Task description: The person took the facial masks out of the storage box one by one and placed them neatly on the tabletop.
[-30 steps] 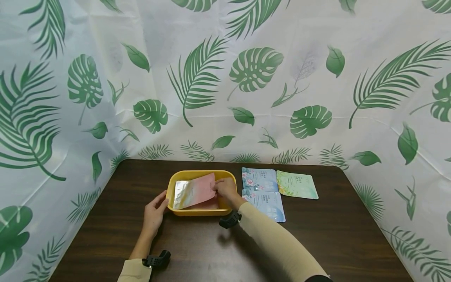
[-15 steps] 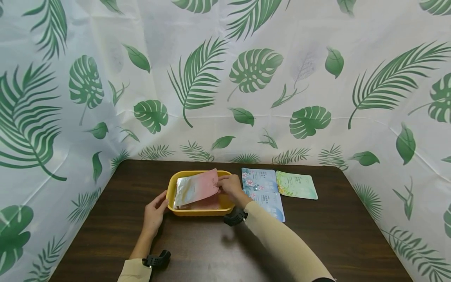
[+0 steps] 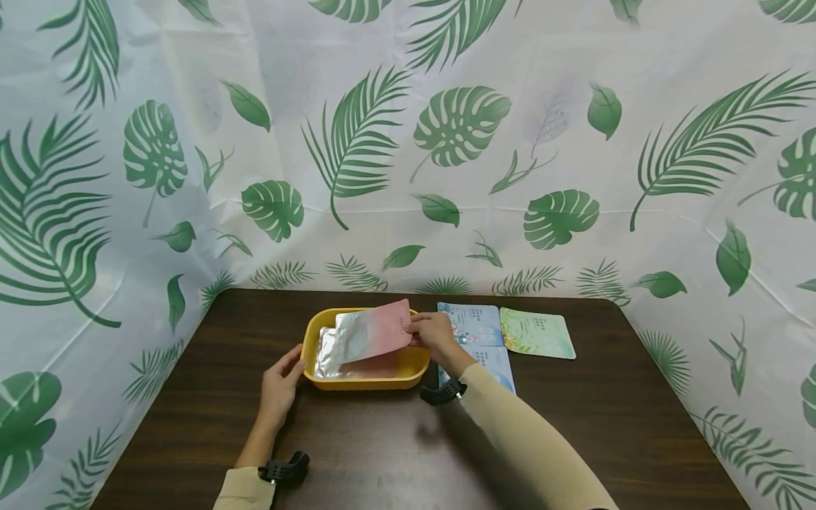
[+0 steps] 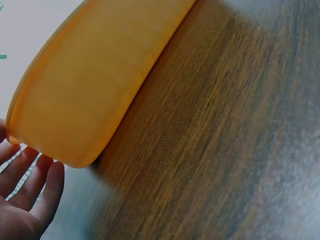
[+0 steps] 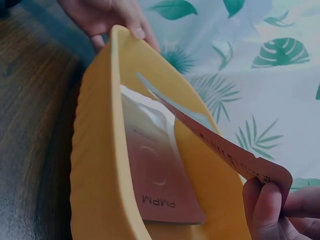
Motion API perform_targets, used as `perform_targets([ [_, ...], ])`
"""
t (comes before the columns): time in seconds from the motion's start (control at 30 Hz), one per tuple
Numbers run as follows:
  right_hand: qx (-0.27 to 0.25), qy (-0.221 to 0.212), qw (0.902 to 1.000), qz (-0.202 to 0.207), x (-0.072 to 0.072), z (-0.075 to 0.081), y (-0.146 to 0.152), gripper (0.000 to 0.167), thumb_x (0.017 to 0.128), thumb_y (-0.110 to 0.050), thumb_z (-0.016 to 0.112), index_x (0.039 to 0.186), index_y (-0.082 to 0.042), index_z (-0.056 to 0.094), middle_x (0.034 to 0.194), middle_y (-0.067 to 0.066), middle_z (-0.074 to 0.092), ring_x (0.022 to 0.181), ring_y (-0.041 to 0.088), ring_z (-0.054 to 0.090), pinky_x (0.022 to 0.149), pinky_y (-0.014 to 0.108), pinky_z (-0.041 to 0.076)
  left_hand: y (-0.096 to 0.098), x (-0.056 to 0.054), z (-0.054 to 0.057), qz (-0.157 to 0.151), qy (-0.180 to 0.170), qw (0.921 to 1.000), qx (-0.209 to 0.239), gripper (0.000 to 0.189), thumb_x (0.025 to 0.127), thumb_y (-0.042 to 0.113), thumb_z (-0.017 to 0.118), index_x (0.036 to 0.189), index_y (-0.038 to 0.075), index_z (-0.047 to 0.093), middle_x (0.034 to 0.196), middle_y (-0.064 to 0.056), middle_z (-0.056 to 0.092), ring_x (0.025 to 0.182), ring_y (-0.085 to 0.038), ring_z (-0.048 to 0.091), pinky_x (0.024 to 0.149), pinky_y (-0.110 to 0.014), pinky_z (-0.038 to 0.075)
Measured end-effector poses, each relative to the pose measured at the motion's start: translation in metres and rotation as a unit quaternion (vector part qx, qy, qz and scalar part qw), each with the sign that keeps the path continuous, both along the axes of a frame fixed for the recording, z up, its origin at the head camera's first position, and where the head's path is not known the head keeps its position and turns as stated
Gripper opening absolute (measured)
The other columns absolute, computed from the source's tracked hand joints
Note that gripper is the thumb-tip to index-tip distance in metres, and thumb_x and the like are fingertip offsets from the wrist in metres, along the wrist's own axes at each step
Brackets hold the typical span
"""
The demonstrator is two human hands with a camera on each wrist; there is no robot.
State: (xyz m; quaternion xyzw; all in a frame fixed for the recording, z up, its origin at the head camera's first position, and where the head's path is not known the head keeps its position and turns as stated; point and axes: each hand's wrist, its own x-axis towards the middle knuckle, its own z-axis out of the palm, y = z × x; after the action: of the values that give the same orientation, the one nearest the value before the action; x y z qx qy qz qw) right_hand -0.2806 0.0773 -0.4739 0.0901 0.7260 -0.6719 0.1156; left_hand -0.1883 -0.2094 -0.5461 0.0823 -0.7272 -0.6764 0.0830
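My right hand (image 3: 435,336) pinches the right edge of a pink-and-silver face mask packet (image 3: 375,331). In the right wrist view that packet stands tilted, nearly edge-on, between thumb and fingers. It is raised over the yellow plastic basket (image 3: 366,384), its left part still overlapping the basket's opening in the head view. Another pink packet (image 5: 160,175), marked PMPM, lies flat inside. My left hand (image 3: 280,382) rests at the basket's left end; in the left wrist view its extended fingertips touch the orange-lit outer wall (image 4: 85,95).
Right of the basket, two blue floral packets (image 3: 481,363) lie one in front of the other, the rear one partly behind my right hand. A green packet (image 3: 537,333) adjoins them. A leaf-print curtain (image 3: 408,177) hangs behind the dark wooden table (image 3: 605,425).
My right hand has lifted the pink face mask packet up and to the right, uncovering more of the packet below. My left hand and the basket have stayed in place.
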Motion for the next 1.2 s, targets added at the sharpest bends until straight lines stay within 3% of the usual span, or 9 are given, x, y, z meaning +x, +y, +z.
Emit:
perform_targets([
  [0.3, 0.012, 0.018, 0.9998, 0.007, 0.0, 0.006, 0.017, 0.023, 0.09, -0.001, 0.064, 0.11, 0.009, 0.067, 0.088, 0.016, 0.068, 0.06, 0.015, 0.062, 0.066, 0.031, 0.058, -0.001, -0.003, -0.003, 0.014, 0.001, 0.9998, -0.017, 0.04, 0.1, 0.007, 0.055, 0.138, -0.002, 0.051, 0.137, -0.02, 0.052, 0.107, -0.016, 0.055, 0.078, -0.016, 0.051],
  [0.57, -0.011, 0.007, 0.9999, 0.002, -0.001, 0.009, 0.034, 0.026, 0.09, 0.0, 0.065, 0.113, 0.01, 0.066, 0.084, 0.013, 0.068, 0.06, 0.014, 0.063, 0.06, 0.026, 0.057, -0.002, -0.003, 0.0, 0.017, -0.003, 0.9994, -0.029, 0.04, 0.1, 0.008, 0.056, 0.138, -0.004, 0.051, 0.139, -0.021, 0.05, 0.118, -0.026, 0.05, 0.079, -0.011, 0.048],
  [0.8, -0.026, 0.013, 0.9996, -0.007, 0.002, 0.01, 0.055, 0.027, 0.09, 0.0, 0.064, 0.115, 0.011, 0.064, 0.08, 0.011, 0.069, 0.061, 0.015, 0.064, 0.059, 0.026, 0.057, -0.001, -0.003, -0.001, 0.021, 0.011, 0.9988, -0.043, 0.039, 0.099, 0.01, 0.058, 0.135, -0.003, 0.054, 0.136, -0.022, 0.053, 0.115, -0.025, 0.052, 0.08, -0.009, 0.046],
  [1.2, -0.033, 0.008, 0.9993, -0.018, 0.006, 0.018, 0.097, 0.032, 0.092, -0.001, 0.061, 0.121, 0.013, 0.059, 0.082, 0.007, 0.067, 0.066, 0.015, 0.063, 0.059, 0.024, 0.055, -0.001, -0.001, 0.0, 0.019, 0.007, 0.9995, -0.026, 0.039, 0.099, 0.007, 0.056, 0.137, -0.003, 0.053, 0.138, -0.019, 0.052, 0.118, -0.024, 0.051, 0.081, -0.011, 0.047],
])
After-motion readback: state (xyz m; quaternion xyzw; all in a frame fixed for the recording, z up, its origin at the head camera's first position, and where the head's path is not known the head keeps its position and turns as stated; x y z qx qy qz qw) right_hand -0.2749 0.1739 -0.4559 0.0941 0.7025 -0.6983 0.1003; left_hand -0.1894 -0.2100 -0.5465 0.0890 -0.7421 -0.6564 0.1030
